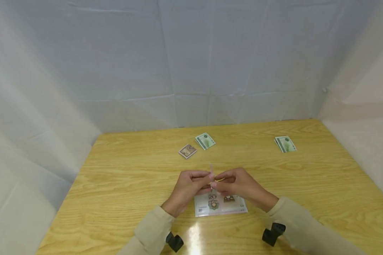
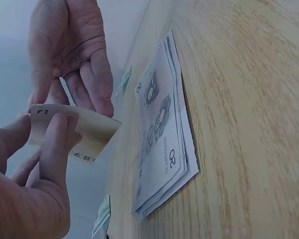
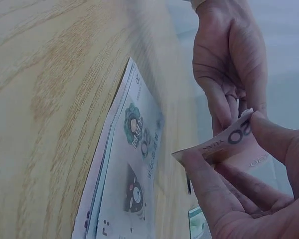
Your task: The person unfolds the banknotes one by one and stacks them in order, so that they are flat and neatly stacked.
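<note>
Above the middle of the table, my left hand (image 1: 188,186) and my right hand (image 1: 240,186) meet fingertip to fingertip over one banknote. That banknote (image 2: 94,129) is bent or folded across, and thumb and fingers of each hand pinch it. In the right wrist view, "20 YUAN" shows on the held banknote (image 3: 229,144). Just below the hands lies a flat stack of banknotes (image 1: 220,209), the top one marked 20 and printed with small cartoon-like figures. From the left wrist, several layered edges of the stack (image 2: 164,144) are visible.
Beyond the hands, a folded brown banknote (image 1: 187,151) lies beside a folded green banknote (image 1: 205,141). Another folded green banknote (image 1: 285,144) is at the back right of the wooden table (image 1: 121,184). Pale plastic sheeting (image 1: 191,63) hangs behind and at both sides.
</note>
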Action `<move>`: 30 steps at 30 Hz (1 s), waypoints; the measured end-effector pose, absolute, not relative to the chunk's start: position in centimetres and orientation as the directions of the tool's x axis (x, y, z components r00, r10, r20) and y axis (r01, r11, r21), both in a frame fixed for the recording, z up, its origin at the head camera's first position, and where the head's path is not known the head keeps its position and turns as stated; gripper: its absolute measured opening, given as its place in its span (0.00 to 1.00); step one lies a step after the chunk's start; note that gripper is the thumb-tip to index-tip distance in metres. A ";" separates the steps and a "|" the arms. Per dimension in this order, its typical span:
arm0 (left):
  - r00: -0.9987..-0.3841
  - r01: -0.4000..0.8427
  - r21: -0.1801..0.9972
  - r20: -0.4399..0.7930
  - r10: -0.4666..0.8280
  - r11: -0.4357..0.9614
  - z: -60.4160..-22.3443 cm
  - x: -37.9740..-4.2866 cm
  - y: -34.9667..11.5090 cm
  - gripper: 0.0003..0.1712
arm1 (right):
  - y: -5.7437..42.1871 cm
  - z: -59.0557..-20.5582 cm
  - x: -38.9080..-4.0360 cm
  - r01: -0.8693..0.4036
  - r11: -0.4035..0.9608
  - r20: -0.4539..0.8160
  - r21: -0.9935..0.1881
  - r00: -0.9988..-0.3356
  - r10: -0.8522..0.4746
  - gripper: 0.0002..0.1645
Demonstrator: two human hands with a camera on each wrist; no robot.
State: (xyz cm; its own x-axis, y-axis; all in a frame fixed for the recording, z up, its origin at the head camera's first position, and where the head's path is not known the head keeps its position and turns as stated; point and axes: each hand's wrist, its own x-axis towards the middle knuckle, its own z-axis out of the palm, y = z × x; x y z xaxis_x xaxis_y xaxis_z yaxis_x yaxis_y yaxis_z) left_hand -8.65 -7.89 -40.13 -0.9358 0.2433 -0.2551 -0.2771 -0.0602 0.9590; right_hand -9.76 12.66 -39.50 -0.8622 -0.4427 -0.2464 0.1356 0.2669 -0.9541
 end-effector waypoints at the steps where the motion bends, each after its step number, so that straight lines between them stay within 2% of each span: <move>1: -0.936 -0.276 0.959 -0.254 0.243 -0.060 -40.1 -8.6 -7.9 0.20 | 12.6 -39.4 -9.7 0.135 0.266 -0.246 -0.954 -0.862 -0.444 0.36; 13: -0.935 -0.267 0.963 -0.250 0.253 -0.033 -40.2 -8.5 -8.1 0.20 | 12.7 -39.0 -9.5 0.117 0.285 -0.242 -0.951 -0.855 -0.459 0.34; 18: -0.939 -0.261 0.965 -0.249 0.235 -0.019 -40.2 -8.4 -8.2 0.21 | 13.2 -39.0 -9.6 0.144 0.295 -0.267 -0.945 -0.862 -0.432 0.32; 30: -0.963 -0.209 0.975 -0.219 0.157 0.075 -40.1 -7.9 -9.5 0.19 | 14.4 -39.3 -9.6 0.248 0.252 -0.326 -0.935 -0.881 -0.344 0.22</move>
